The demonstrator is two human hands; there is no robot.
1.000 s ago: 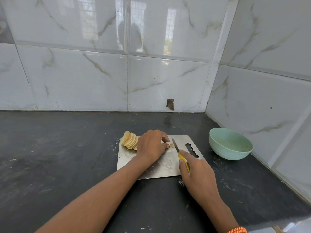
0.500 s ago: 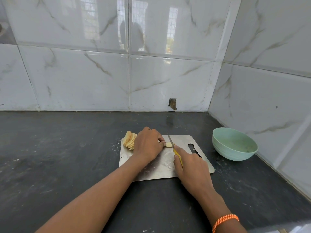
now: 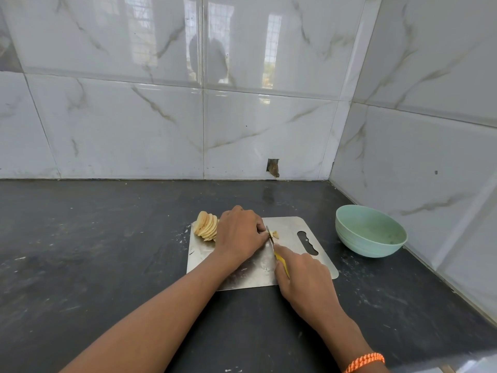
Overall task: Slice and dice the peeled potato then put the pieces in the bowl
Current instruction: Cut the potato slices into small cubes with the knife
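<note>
The right hand (image 3: 304, 275) curls around the yellow handle of a knife (image 3: 274, 249), with the forefinger stretched along the top of the handle. The blade runs away from this hand toward the back wall, and its tip lies right against the fingertips of the left hand (image 3: 239, 235). The left hand sits knuckles up, its fingers bent down and pressed onto a piece of potato that it mostly covers; whether the fingers pinch that piece or only press on it cannot be told. Just right of the blade, beyond the left fingertips, lie a few small cut potato pieces (image 3: 274, 234). On the far left side of the left hand, touching its back edge, a fanned row of potato slices (image 3: 205, 226) leans together. All of this rests on a metal cutting board (image 3: 293, 227) with a wavy handle slot, which lies between the right hand and the bowl. Farther right of the right hand, well apart from the board, stands a pale green bowl (image 3: 369, 232) near the tiled side wall (image 3: 430, 157). The board and bowl sit on a dark counter (image 3: 94, 251). An orange braided band (image 3: 364, 361) wraps the right wrist.
</note>
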